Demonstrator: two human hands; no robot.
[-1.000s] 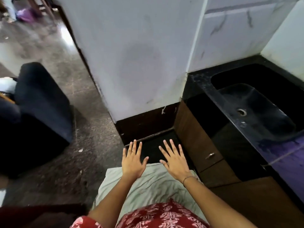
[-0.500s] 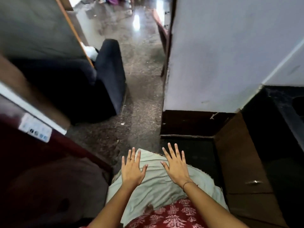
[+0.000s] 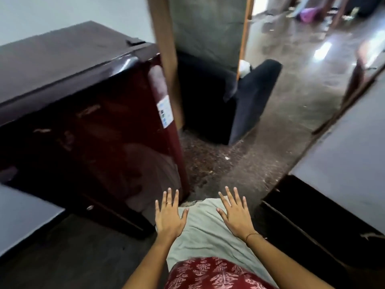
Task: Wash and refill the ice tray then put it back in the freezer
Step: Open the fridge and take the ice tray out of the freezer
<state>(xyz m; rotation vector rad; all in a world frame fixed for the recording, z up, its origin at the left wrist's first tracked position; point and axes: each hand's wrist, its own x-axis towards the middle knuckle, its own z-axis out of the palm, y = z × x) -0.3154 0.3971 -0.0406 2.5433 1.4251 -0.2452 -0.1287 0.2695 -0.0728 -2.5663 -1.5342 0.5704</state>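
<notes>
A dark red fridge (image 3: pixel 100 126) with its door closed fills the left half of the view, a white sticker near its right edge. My left hand (image 3: pixel 169 215) and my right hand (image 3: pixel 235 215) are stretched out in front of me, fingers spread and straight, palms down, holding nothing. The left hand hovers just right of the fridge's lower corner without touching it. No ice tray is visible.
A wooden door frame (image 3: pixel 166 59) rises behind the fridge. A dark upholstered seat (image 3: pixel 248 105) stands on the speckled floor (image 3: pixel 260 159) beyond. A wall corner with a dark skirting (image 3: pixel 341 167) runs along the right. A pale surface (image 3: pixel 25 211) juts in at lower left.
The view has swung left: the black sink and cabinet have left the frame and the red fridge has come in at left. Both hands stay spread and empty.
</notes>
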